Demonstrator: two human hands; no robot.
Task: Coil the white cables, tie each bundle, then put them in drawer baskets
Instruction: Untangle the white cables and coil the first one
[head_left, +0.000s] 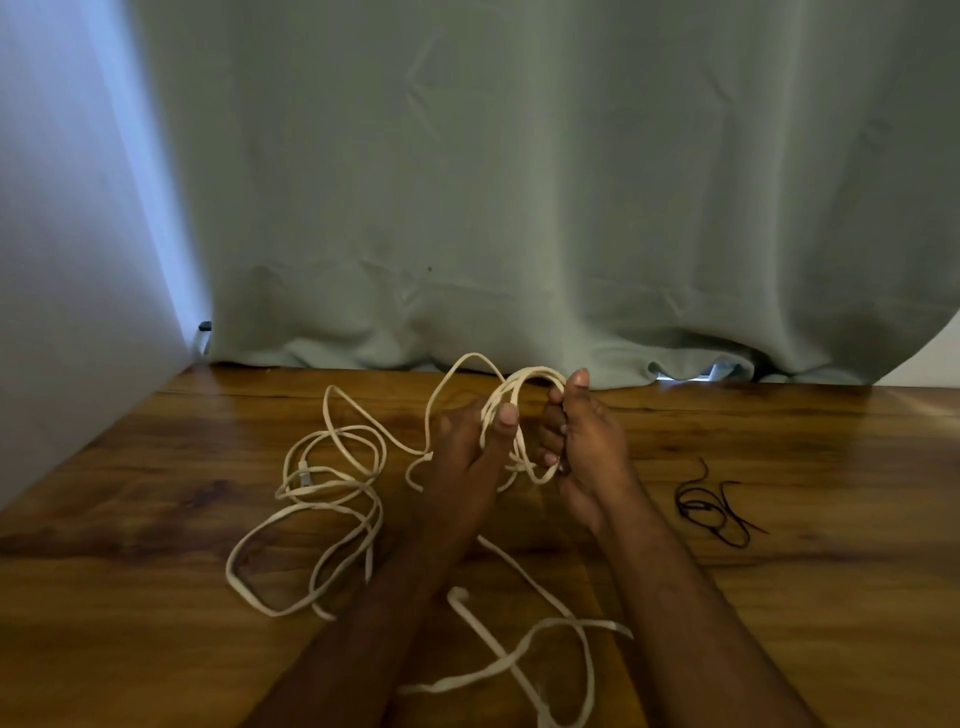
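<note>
A small coil of white flat cable (524, 384) stands between my two hands above the wooden table (805, 597). My left hand (467, 452) grips the coil's left side, thumb pressed over the strands. My right hand (584, 436) holds the coil's right side, fingers curled round the loops. The loose length of white cable (332, 488) sprawls in tangled loops on the table to the left, with a plug (306, 475) among them. More white cable (524, 649) trails under my forearms toward the near edge.
A thin black tie string (714, 506) lies in a loose tangle on the table to the right of my right hand. A grey-green curtain (519, 182) hangs along the table's far edge. A pale wall (67, 260) borders the left side.
</note>
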